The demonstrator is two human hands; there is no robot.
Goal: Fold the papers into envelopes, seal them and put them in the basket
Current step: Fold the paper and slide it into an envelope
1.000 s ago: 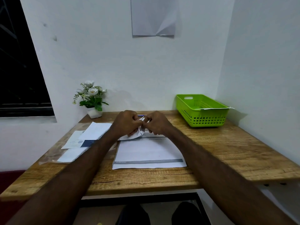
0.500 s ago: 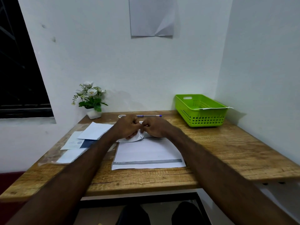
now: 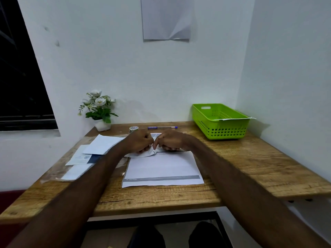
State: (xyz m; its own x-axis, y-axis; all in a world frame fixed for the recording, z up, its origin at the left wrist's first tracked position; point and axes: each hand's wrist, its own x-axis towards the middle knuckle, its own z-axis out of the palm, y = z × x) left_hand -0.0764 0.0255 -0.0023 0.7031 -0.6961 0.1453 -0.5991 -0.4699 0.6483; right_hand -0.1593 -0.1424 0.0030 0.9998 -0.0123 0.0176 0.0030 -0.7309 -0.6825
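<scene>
Both hands meet at the middle of the table (image 3: 250,163), knuckles up and fingers curled. The left hand (image 3: 138,142) and the right hand (image 3: 172,140) together pinch a small folded paper (image 3: 149,153), which is crumpled between the fingertips and rests at its lower edge on the far end of a flat sheet (image 3: 163,169). That sheet lies squarely in front of the person, with a grey band printed along its near edge. How far the small paper is folded cannot be told, since the hands cover most of it. To the left, a loose pile of papers (image 3: 93,153) lies fanned out, the top one white and turned at an angle, one below it showing a dark blue patch. Behind the hands, a tape roll (image 3: 133,129) stands near the wall, and a pen (image 3: 162,127) lies just beside it to the right. A potted plant (image 3: 99,111) with white flowers sits in the far left corner. The green basket (image 3: 221,122) stands in the far right corner, well apart from the hands, and 1 white paper (image 3: 236,119) lies across its right rim, sticking out over the edge. A grey poster (image 3: 165,18) hangs on the wall above, its lower right corner curling away.
</scene>
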